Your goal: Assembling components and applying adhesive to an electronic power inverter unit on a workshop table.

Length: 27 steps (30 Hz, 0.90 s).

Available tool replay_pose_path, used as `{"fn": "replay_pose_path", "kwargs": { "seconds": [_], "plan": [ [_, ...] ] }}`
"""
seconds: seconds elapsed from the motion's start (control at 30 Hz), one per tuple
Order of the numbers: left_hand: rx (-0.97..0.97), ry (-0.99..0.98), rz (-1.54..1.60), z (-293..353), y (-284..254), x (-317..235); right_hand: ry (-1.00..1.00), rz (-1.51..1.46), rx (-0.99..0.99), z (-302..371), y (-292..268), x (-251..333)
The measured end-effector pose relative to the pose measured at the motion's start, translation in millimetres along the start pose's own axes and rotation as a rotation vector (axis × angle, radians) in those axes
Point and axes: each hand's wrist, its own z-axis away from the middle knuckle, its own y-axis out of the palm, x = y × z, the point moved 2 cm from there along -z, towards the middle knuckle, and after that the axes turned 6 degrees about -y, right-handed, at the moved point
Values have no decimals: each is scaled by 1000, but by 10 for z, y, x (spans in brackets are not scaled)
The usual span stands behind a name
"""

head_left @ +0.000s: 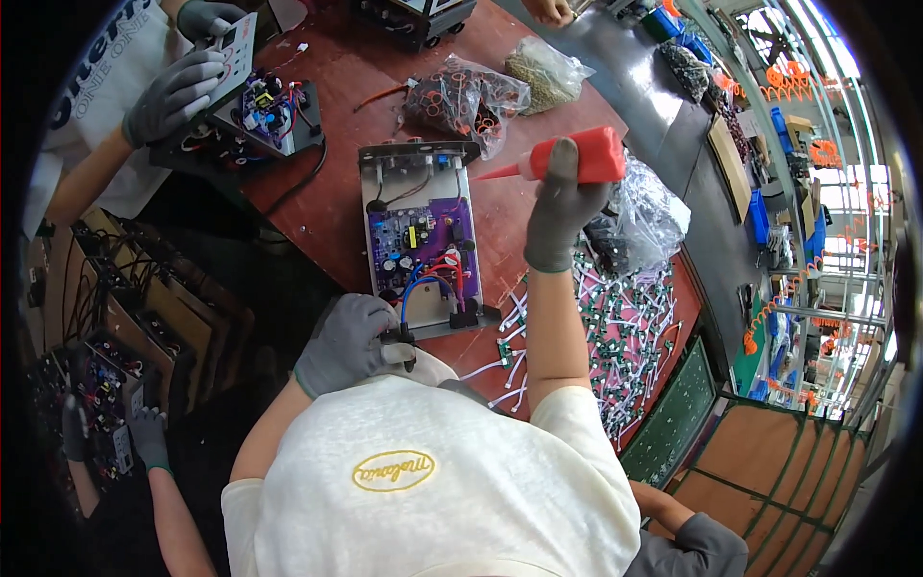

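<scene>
An open metal chassis lies on the red table in front of me, with a purple circuit board inside and blue and red wires at its near end. My right hand, in a grey glove, is wrapped round a red squeeze bottle held on its side. The bottle's thin nozzle points left, its tip by the chassis's upper right edge. At the chassis's near left corner, my gloved left hand has curled fingers, the thumb against a black cord end. The palm side is hidden.
Many small green boards with white leads cover the table at right. Plastic bags of parts sit beyond the chassis. A co-worker's gloved hands hold a panel over another open unit at far left. More units stand lower left.
</scene>
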Motion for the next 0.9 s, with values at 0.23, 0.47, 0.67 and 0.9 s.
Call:
{"fn": "replay_pose_path", "kwargs": {
  "seconds": [0.23, 0.47, 0.67, 0.9],
  "plan": [
    [-2, -22, 31, 1, 26, 49, 129, -412, 129, -23, 360, 457],
    [6, -31, 35, 6, 57, 76, 99, -413, 303, -14, 566, 273],
    [15, -39, 56, -3, 46, 70, 62, -371, 326, -14, 596, 252],
    [23, -37, 56, -10, 32, 54, -22, -317, 352, -49, 643, 207]
  ]
}}
